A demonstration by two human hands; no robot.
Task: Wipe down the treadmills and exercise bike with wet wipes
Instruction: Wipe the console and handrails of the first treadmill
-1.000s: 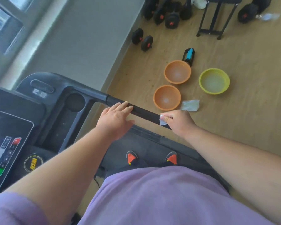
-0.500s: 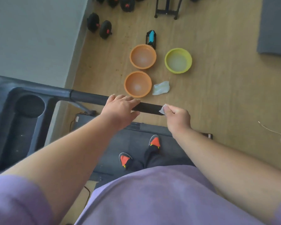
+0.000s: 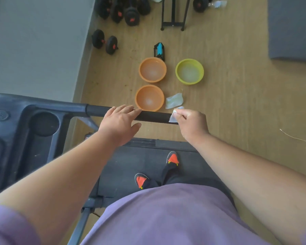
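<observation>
Pinching a small wet wipe (image 3: 174, 116) between thumb and fingertips, the right hand (image 3: 190, 123) holds it against the far end of the treadmill's black handrail (image 3: 155, 117). The left hand (image 3: 119, 122) rests on the same rail nearer the console, fingers straight and loosely spread, holding nothing. The person stands on the treadmill belt (image 3: 131, 160), so this machine is the one being cleaned.

With the wipe at the rail's tip, this handrail looks close to done, though no frame shows which surfaces are already clean. The console tray with its cup holder (image 3: 44, 123) sits to the left, untouched at this moment. No second treadmill or exercise bike is in view, so most of the task probably remains. On the floor beyond the rail lie another wipe (image 3: 174, 100), two orange bowls (image 3: 149, 98) and a yellow bowl (image 3: 189, 71).
</observation>
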